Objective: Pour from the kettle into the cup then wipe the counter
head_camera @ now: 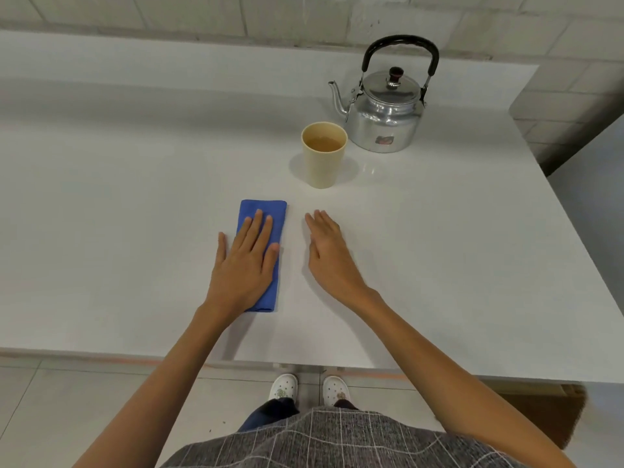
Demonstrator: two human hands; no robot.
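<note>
A shiny metal kettle [383, 111] with a black handle stands upright at the back right of the white counter [135, 197], spout pointing left. In front of it and to its left stands a beige cup [323, 163] holding brownish liquid. A folded blue cloth [266, 211] lies flat near the counter's middle. My left hand [244, 265] rests flat on the cloth with fingers spread, covering its lower part. My right hand [329, 251] lies flat on the bare counter just right of the cloth, holding nothing.
A grey block wall runs behind the counter. The counter's front edge is close to my body, and its right edge slants away at the right. Tiled floor and a brown mat [547, 417] lie below.
</note>
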